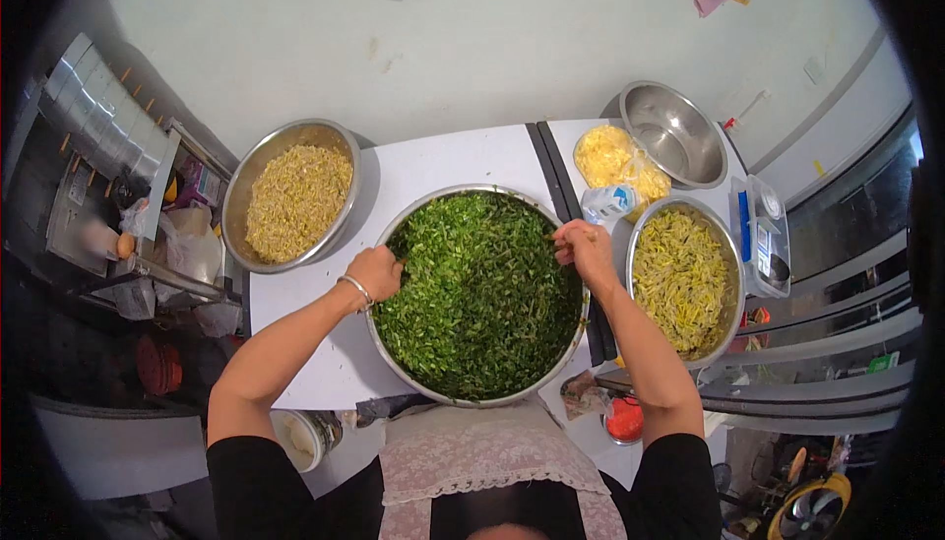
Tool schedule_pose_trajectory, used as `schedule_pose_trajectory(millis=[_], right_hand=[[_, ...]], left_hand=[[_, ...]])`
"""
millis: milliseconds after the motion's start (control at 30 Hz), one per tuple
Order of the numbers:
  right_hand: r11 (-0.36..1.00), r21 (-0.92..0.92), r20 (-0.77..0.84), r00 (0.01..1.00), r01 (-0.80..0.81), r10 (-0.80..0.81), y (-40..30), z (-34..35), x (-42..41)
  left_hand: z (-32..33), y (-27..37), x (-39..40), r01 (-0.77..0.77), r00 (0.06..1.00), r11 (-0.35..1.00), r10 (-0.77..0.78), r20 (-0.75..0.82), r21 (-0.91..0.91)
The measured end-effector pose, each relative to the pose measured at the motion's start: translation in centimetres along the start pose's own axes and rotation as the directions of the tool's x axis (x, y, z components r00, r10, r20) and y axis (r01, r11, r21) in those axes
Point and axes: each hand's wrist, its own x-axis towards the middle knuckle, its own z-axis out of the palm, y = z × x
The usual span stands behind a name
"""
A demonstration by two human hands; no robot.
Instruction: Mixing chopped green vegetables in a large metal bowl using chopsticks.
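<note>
Before me a large round metal basin [480, 401] is heaped with chopped greens, light green pieces [432, 281] on the left and darker chopped leaves [517, 296] on the right. At the basin's left rim, my left hand [375, 274], with a bangle at the wrist, is closed around a thin brown stick, of which only a short end shows. Over the right rim, my right hand [585, 246] grips a similar thin stick between thumb and fingers. Both sticks are mostly hidden by the hands and greens, so I cannot tell exactly what they are.
A metal bowl of yellowish chopped filling [299, 204] stands left. To the right are a bowl of yellow shreds [679, 281], bagged yellow food [609, 160], a bare metal bowl [675, 134] and a plastic container [764, 245]. A cluttered shelf [184, 274] flanks the table's left.
</note>
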Motion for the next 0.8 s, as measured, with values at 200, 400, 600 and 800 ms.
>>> schedule_pose_trajectory(millis=[200, 400, 600, 800], right_hand=[[0.99, -0.112, 0.139, 0.988, 0.089, -0.073, -5.1, 2.1, -4.5], [0.761, -0.387, 0.417, 0.835, 0.521, -0.359, -10.3, 0.8, -6.3], [0.781, -0.455, 0.296, 0.9, 0.427, -0.32, -2.8, 0.2, 2.6], [0.999, -0.023, 0.281, 0.959, -0.032, 0.038, 0.3, 2.4, 4.3]], left_hand=[[-5.0, 3.4, -3.8, -0.12, 0.99, 0.992, 0.116, 0.08, 0.042], [-10.2, 5.2, -5.7, -0.172, 0.981, 0.953, 0.141, 0.135, 0.251], [-2.6, 2.7, 0.8, -0.119, 0.992, 0.915, 0.093, 0.085, 0.385], [-0.7, 1.8, 2.4, -0.127, 0.985, 0.992, 0.124, 0.118, 0.016]])
